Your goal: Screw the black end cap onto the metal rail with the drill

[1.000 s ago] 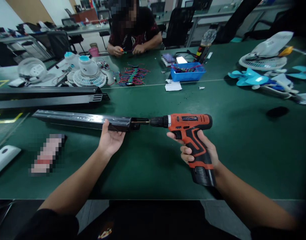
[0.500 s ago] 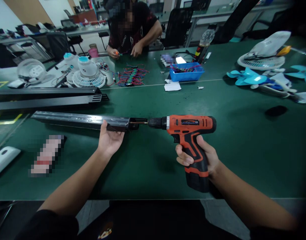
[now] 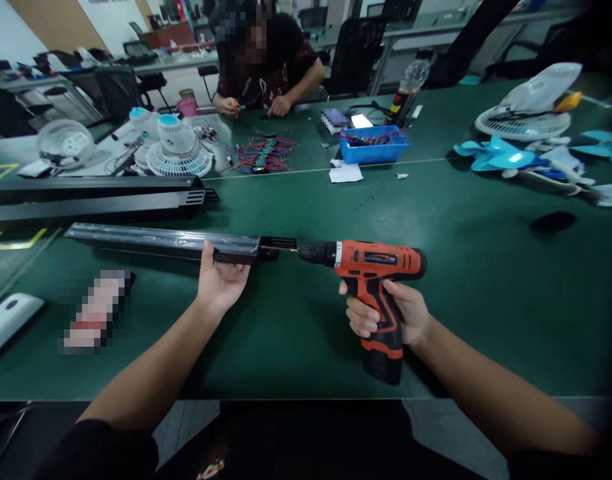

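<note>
My left hand (image 3: 222,283) grips a long black metal bar (image 3: 161,240) near its right end, thumb in front and fingers underneath. The bar has a glossy wrapped look and a slotted end piece. My right hand (image 3: 386,310) is wrapped round the handle of an orange and black cordless drill (image 3: 381,260), a finger at its trigger. The drill points left, level with the bar, and its thin bit (image 3: 289,250) reaches the bar's end. Whether the bit tip sits in a screw there is hidden.
More black metal channels (image 3: 96,203) lie behind the bar. Left are a phone (image 3: 99,310) and a white casing (image 3: 11,323). Further back stand fan parts (image 3: 179,150), wired circuit boards (image 3: 266,152) and a blue bin (image 3: 373,147). Blue fan blades (image 3: 496,155) lie right; a person (image 3: 266,67) works opposite.
The drill's rear has tipped down slightly and its handle has swung left, with my right hand's fingers now closer round the trigger. The bar and my left hand stay nearly still.
</note>
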The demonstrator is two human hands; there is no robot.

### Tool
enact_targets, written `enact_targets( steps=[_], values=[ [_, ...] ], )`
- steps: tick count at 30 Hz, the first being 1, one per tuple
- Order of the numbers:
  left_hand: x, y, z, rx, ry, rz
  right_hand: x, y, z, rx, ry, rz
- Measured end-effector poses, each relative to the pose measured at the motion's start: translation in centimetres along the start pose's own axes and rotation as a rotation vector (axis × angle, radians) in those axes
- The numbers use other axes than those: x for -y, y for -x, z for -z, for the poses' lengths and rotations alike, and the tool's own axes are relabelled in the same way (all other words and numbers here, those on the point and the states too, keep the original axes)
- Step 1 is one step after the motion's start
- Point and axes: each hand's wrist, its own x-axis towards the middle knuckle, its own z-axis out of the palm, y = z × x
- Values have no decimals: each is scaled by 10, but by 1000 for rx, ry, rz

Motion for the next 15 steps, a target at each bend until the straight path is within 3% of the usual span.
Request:
enact_targets(
  steps=[15],
  values=[
    [0,-3,2,-1,-5,-13,-7,1,17,-58,84,-52]
  ],
)
